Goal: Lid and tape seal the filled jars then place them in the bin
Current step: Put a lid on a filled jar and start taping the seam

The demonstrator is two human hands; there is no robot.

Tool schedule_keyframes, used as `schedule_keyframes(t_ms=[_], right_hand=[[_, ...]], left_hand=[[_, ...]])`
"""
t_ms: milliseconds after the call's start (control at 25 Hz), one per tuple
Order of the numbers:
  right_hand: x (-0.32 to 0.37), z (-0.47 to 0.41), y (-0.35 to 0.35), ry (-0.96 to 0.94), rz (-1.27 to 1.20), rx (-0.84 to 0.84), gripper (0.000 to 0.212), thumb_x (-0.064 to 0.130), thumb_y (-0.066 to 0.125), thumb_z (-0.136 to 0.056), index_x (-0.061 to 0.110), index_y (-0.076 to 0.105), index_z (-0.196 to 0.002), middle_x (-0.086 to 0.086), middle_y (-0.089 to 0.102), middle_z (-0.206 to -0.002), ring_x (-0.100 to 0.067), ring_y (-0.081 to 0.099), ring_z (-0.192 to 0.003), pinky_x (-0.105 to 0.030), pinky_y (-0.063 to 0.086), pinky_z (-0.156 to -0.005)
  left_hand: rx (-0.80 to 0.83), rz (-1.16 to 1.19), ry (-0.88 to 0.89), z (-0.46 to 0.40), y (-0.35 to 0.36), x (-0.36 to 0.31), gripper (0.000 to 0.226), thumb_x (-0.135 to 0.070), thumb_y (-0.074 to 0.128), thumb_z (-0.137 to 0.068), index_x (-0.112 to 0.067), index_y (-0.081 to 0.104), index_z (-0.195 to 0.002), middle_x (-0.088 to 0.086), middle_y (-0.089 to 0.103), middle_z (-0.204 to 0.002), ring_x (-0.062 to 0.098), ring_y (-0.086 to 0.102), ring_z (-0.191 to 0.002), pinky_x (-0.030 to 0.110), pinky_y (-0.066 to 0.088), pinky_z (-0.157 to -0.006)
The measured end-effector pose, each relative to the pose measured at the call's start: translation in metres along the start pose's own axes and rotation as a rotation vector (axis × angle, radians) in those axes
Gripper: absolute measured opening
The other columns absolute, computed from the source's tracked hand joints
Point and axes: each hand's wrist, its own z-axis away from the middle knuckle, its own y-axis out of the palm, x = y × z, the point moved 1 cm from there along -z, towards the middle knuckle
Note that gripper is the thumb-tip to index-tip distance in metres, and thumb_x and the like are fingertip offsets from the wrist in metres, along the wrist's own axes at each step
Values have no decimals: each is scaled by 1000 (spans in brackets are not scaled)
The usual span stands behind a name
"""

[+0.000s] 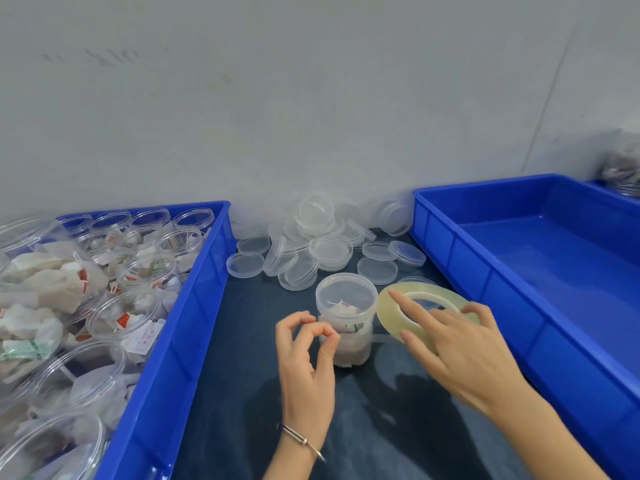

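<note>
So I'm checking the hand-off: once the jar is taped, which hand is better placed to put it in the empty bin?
Probably the left hand: it pinches at the jar, while the right hand holds the tape roll. The bin lies right, though.

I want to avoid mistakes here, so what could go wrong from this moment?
1. The thin tape strip between the yellowish clear tape roll in the right hand and the lidded clear plastic jar may twist or stick to itself.
2. The left hand only pinches at the jar's side, so pulling could tip the light jar.
</note>
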Motion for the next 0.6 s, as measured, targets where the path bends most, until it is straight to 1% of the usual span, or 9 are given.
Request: schedule_keyframes(t_ms=[80,160,200,240,280,320,400,480,600], right_hand=[[-9,2,-3,26,34,6,55,62,-6,-85,59,-12,-140,12,52,-82,-3,51,-90,-33,16,-104],[-14,2,-5,72,74,-44,55,62,5,-88,58,11,-143,9,46,-71,-7,52,-78,-38,21,-102],[-13,-1,-5,92,83,-82,54,61,12,-89,55,24,-142,8,43,-65,-11,52,-70,-41,26,-99],[-11,-4,-4,100,86,-120,53,59,18,-90,52,32,-140,8,41,-62,-14,51,-65,-42,29,-95],[-8,-7,-3,93,91,-139,52,58,21,-90,50,36,-139,7,41,-61,-17,51,-63,-43,30,-93],[-5,-9,-2,76,101,-153,51,57,23,-90,49,37,-138,6,41,-61,-18,51,-62,-44,32,-91],[-3,-13,1,39,130,-174,49,56,24,-91,49,36,-138,4,42,-62,-20,50,-60,-46,35,-89],[-4,-16,2,22,153,-201,48,55,25,-91,49,34,-138,4,42,-62,-21,50,-59,-47,36,-88],[-5,-19,4,6,176,-237,47,54,26,-92,48,36,-138,3,42,-62,-22,49,-58,-48,34,-86]], left_hand=[[-7,6,-14,-5,-5,1,12,-20,60,-80,-30,61,-73,-8,50,-106,-6,48,-106,2,36,-80],[-16,34,-68,-7,-7,5,13,-20,62,-82,-29,62,-73,-10,51,-108,-3,51,-105,3,37,-80],[-16,49,-95,-8,-7,8,16,-15,63,-86,-26,62,-74,-11,52,-109,1,53,-106,4,38,-81],[-6,69,-127,-8,-6,11,20,-8,64,-88,-23,62,-75,-11,53,-113,4,55,-108,7,40,-83],[12,107,-161,-8,-6,15,20,-2,61,-89,-17,61,-76,-11,53,-117,6,55,-111,9,42,-86],[37,159,-190,-9,-5,18,18,2,58,-90,-11,60,-78,-11,54,-122,5,55,-115,10,42,-88],[85,250,-219,-10,-7,22,13,2,54,-92,-2,56,-80,-10,56,-129,1,56,-117,7,41,-89],[110,296,-220,-11,-9,24,12,0,53,-93,0,53,-80,-9,59,-128,2,57,-117,7,41,-89],[119,329,-216,-11,-8,25,12,-3,53,-93,0,53,-81,-7,63,-125,3,58,-116,8,41,-89]])
